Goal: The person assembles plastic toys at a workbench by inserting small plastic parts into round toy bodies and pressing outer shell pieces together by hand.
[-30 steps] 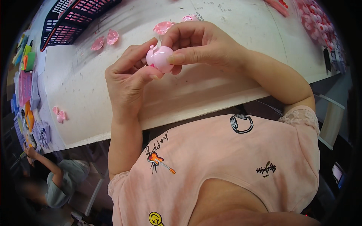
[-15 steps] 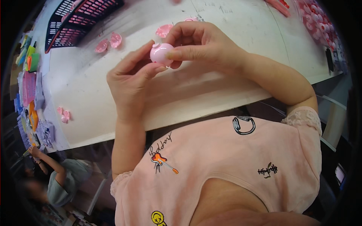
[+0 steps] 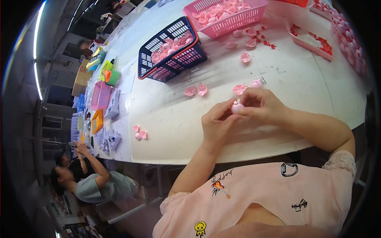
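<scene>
A small, round, glossy pink plastic piece point(image 3: 237, 107) with a little knob on top is held up between both hands, just above the white table. My left hand point(image 3: 217, 121) has its thumb and fingers closed round the piece's left side. From the other side my right hand point(image 3: 265, 106) pinches it between thumb and curled fingers. Just beyond my fingers lie an open pink half shell point(image 3: 239, 89) and a rounded pink piece point(image 3: 257, 83). Two more half shells point(image 3: 196, 90) rest to the left of them, with another half shell point(image 3: 245, 58) farther back.
A dark blue basket point(image 3: 174, 65) and a pink basket point(image 3: 236, 18) hold pink parts at the back. Small red parts lie in a tray point(image 3: 313, 49) at right, by bagged pieces point(image 3: 349, 39). Small pink pieces point(image 3: 139, 133) sit at left. A co-worker point(image 3: 105, 184) is beyond the table's left end.
The view has swung left and up, bringing both baskets and the co-worker fully into sight. Both hands still hold the round pink piece, its knob still upward.
</scene>
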`<state>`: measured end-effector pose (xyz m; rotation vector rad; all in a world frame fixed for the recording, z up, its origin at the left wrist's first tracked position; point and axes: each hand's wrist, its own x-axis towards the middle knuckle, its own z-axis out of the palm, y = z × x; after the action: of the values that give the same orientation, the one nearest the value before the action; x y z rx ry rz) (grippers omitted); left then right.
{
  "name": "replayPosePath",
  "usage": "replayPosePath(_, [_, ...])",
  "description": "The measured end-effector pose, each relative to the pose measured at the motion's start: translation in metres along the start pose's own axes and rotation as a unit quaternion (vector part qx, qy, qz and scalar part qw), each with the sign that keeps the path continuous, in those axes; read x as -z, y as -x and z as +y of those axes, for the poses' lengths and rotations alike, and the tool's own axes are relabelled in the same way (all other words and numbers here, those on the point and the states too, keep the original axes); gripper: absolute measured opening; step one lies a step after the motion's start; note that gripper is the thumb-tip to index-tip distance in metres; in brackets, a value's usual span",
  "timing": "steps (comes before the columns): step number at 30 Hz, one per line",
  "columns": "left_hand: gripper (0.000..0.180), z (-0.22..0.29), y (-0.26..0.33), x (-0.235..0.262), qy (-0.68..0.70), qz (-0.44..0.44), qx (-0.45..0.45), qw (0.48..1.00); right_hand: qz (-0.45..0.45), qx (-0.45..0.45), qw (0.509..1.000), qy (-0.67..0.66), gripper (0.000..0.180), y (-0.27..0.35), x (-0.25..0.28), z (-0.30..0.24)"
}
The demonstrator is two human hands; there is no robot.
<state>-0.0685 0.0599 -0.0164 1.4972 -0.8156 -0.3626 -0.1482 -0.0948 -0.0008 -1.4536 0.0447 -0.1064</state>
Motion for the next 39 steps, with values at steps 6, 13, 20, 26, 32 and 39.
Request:
replayPosePath(6, [0.034,0.006,-0.01,0.008,0.09,0.012,0.106,0.99,0.038,0.052,0.99,0.122,0.018,-0.014,0.028,-0.021])
replayPosePath(13, [0.035,0.01,-0.016,0.011,0.166,0.032,0.095,0.981,0.227,0.159,0.938,0.209,0.018,-0.074,0.112,-0.039])
replayPosePath(20, [0.037,0.012,-0.008,0.013,0.156,0.029,0.084,0.984,0.09,0.17,0.758,0.623,0.018,-0.089,0.088,-0.006])
replayPosePath(26, [0.037,0.015,-0.006,0.013,0.159,0.016,0.089,0.983,0.08,0.08,0.851,0.512,0.02,-0.089,0.087,-0.019])
replayPosePath(32, [0.037,0.014,-0.006,0.014,0.193,0.021,0.109,0.975,0.012,-0.071,0.997,0.025,0.017,-0.066,0.074,-0.024])
replayPosePath(39, [0.035,0.005,-0.014,0.015,0.198,0.025,0.103,0.974,-0.091,-0.183,0.977,0.066,0.018,-0.034,0.058,-0.032])
